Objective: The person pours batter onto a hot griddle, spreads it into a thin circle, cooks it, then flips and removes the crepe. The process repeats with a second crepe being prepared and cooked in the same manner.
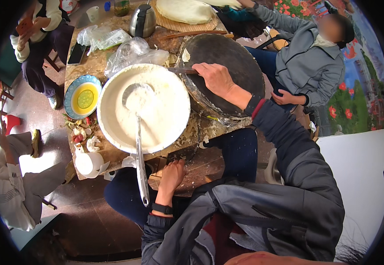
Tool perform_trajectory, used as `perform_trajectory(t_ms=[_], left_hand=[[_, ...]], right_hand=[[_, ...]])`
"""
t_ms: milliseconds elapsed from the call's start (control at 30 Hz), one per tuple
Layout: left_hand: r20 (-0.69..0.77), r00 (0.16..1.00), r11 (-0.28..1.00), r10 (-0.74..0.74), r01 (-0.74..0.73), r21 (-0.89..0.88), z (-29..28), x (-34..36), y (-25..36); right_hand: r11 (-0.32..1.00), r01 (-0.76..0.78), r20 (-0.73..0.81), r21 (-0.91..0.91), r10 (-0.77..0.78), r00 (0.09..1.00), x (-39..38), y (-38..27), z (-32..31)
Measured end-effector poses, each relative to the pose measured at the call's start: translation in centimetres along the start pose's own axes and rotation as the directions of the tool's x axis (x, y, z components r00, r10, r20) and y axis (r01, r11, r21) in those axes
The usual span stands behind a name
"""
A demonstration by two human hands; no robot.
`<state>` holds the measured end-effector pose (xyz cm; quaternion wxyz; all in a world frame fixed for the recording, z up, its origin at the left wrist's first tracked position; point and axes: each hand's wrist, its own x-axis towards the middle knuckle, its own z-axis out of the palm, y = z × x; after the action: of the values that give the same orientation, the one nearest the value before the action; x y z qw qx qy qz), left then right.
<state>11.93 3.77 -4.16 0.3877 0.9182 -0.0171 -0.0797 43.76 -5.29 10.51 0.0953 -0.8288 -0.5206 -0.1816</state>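
While the right hand grasps a flat tool between the round dark griddle and the white bowl of batter on the tabletop, the left hand hangs relaxed below, apparently holding nothing. A metal ladle rests in the batter, handle over the near rim. Left of the bowl sits a blue-rimmed plate of yellow liquid.

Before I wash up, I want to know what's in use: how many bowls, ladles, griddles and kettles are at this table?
Bowls: 2, the large white bowl and the blue-rimmed bowl
Ladle: 1, standing in the large white bowl
Round griddle: 1
Metal kettle: 1
Total: 5
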Motion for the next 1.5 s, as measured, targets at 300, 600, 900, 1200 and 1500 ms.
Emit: perform_trajectory(t_ms=[300, 600, 900, 1200, 1500], left_hand=[[-0.005, 0.998, 0.998, -0.060, 0.060, 0.033, -1.4, -0.3, 0.8], [0.021, 0.995, 0.995, -0.094, 0.095, -0.031, -1.4, 0.1, 0.5], [0.085, 0.985, 0.988, -0.153, 0.155, -0.019, -1.8, -0.2, -0.4], [0.164, 0.974, 0.987, -0.158, 0.156, 0.026, -1.5, 0.7, 0.1], [0.182, 0.971, 0.983, -0.157, 0.172, -0.068, 0.6, 1.6, -2.6]], right_hand=[[0.993, 0.057, 0.083, -0.103, -0.049, 0.995, 4.0, 2.3, 1.9], [0.960, -0.091, 0.163, -0.267, 0.138, 0.977, 10.6, 13.5, 5.6], [0.651, -0.655, 0.151, -0.384, 0.744, 0.651, 0.6, 24.6, 0.2], [0.650, -0.726, 0.128, -0.223, 0.758, 0.639, -10.1, 23.5, -4.8], [0.836, -0.524, 0.099, -0.160, 0.542, 0.835, -17.5, 9.7, -8.5]])
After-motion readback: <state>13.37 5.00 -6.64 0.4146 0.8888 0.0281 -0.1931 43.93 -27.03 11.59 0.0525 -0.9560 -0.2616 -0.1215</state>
